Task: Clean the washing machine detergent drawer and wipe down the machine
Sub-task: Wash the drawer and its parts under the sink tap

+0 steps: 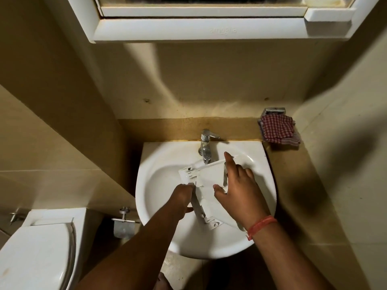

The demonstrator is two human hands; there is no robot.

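Note:
The white plastic detergent drawer [209,181] lies tilted over the white sink basin [159,178], its far end under the chrome tap [206,146]. My left hand [182,197] grips the drawer's left edge, fingers curled around it. My right hand [236,185] rests on the drawer's right side, forefinger stretched toward the tap and thumb pressed on the flat face. A red thread band circles my right wrist. The washing machine is out of sight.
A red-and-white checked cloth [278,130] hangs on a chrome holder at the right of the basin. A toilet [37,248] stands at the lower left, with a paper holder [123,225] beside it. A white mirror cabinet [209,21] hangs overhead.

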